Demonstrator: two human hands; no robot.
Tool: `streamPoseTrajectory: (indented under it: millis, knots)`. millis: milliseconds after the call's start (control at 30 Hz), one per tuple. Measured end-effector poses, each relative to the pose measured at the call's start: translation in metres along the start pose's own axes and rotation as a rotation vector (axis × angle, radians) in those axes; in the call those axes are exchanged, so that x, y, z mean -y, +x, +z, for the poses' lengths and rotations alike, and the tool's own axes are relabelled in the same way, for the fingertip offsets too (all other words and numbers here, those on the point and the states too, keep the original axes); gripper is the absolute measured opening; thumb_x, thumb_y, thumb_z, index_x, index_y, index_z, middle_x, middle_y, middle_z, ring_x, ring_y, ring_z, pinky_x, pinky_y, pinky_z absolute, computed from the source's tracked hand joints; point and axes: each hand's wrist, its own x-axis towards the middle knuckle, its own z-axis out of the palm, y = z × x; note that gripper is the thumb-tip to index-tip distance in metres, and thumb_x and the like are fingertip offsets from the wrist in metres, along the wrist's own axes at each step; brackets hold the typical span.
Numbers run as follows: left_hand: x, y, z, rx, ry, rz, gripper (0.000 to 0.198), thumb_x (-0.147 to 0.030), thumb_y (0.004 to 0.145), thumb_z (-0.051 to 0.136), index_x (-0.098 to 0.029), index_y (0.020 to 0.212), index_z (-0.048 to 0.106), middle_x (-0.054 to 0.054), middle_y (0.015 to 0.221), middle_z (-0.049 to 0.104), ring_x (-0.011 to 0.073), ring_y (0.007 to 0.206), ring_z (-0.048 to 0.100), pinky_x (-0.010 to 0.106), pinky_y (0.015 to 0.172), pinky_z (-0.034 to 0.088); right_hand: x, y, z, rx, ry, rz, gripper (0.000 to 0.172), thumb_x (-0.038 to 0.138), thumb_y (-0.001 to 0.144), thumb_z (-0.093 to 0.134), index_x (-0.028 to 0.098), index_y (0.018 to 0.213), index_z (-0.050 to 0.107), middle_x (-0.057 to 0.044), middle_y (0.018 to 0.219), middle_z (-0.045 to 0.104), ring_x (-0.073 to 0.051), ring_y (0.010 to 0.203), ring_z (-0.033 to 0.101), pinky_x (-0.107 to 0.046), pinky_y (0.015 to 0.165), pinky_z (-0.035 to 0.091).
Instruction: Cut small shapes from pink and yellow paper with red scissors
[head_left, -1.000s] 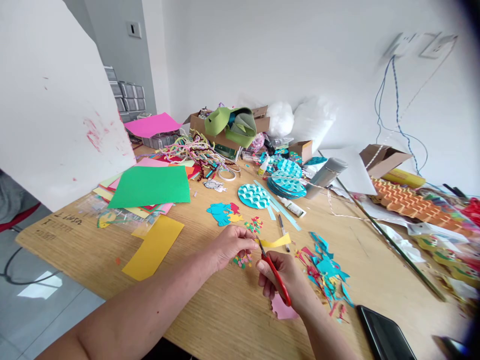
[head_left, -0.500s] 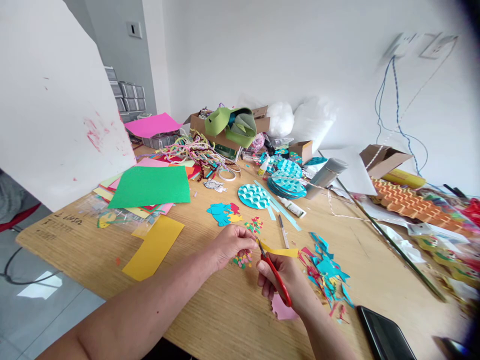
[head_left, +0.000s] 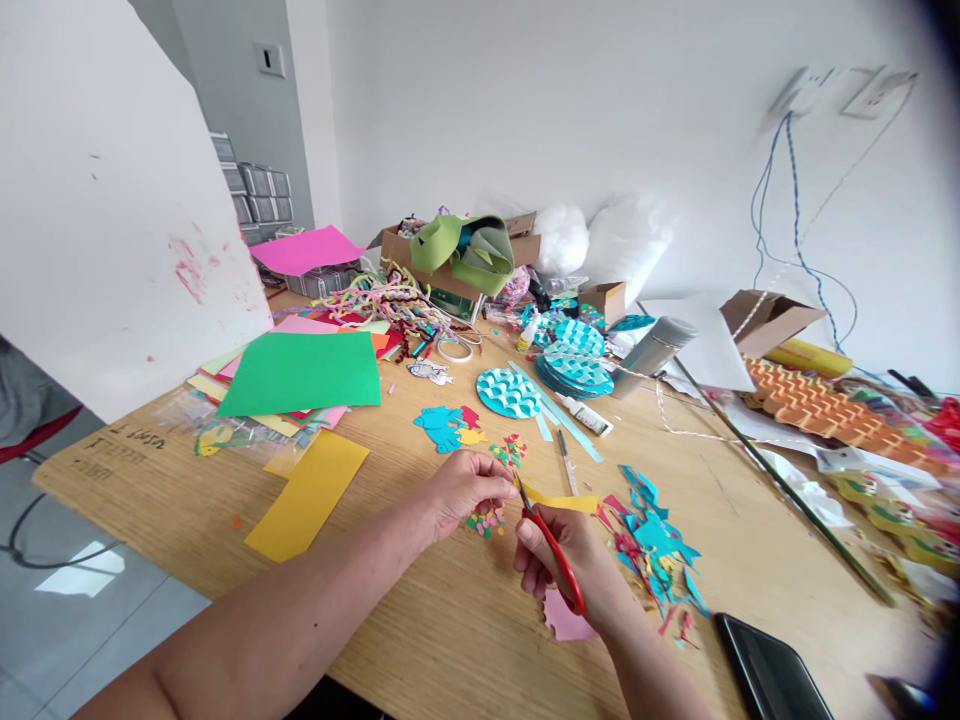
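My right hand [head_left: 559,555] grips red-handled scissors [head_left: 561,562], their blades pointing up and left toward my left fingertips. A strip of yellow paper [head_left: 574,502] runs from the blades off to the right, behind my right hand. My left hand [head_left: 469,490] is pinched closed at the strip's left end; the bit between its fingers is mostly hidden. Small coloured paper dots [head_left: 510,450] lie just beyond my fingers, with more below. Blue, red and yellow fish cutouts [head_left: 441,428] rest behind my left hand. Under my right wrist sits a pink paper piece [head_left: 566,615].
Blue and red paper scraps [head_left: 660,550] lie right of my hands, with a black phone [head_left: 772,665] nearer. A pen [head_left: 566,462], a glue bottle [head_left: 585,414] and a wavy blue disc [head_left: 508,393] lie beyond. Green [head_left: 304,373] and yellow paper [head_left: 307,497] are on the left.
Almost nothing differs. Both hands, the scissors and the yellow strip hold nearly the same place, and the view has shifted very slightly.
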Motion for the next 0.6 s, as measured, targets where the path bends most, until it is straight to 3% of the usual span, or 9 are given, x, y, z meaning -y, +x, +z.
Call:
streamPoseTrajectory:
  millis: [267,600]
  knots:
    - [-0.0002,-0.0006,0.0002,0.008,0.016,0.003,0.019,-0.025,0.057,0.07,-0.013,0.065,0.058,0.001,0.056,0.058,0.008,0.042,0.049,0.021,0.043,0.036,0.0035,-0.0013,0.0017,-0.011,-0.005,-0.017,0.044,0.057,0.072,0.069,0.016,0.061,0.057,0.0,0.052,0.062,-0.012,0.038,0.058,-0.021,0.039,0.046]
    - [0.0003,-0.0002,0.0,0.014,0.004,-0.016,0.02,-0.026,0.056,0.07,-0.013,0.066,0.058,0.0,0.055,0.057,0.0086,0.043,0.049,0.022,0.044,0.036,-0.003,0.0007,0.0019,-0.016,0.028,0.012,0.052,0.065,0.068,0.068,0.017,0.061,0.051,0.001,0.048,0.06,-0.011,0.034,0.055,-0.019,0.033,0.04]
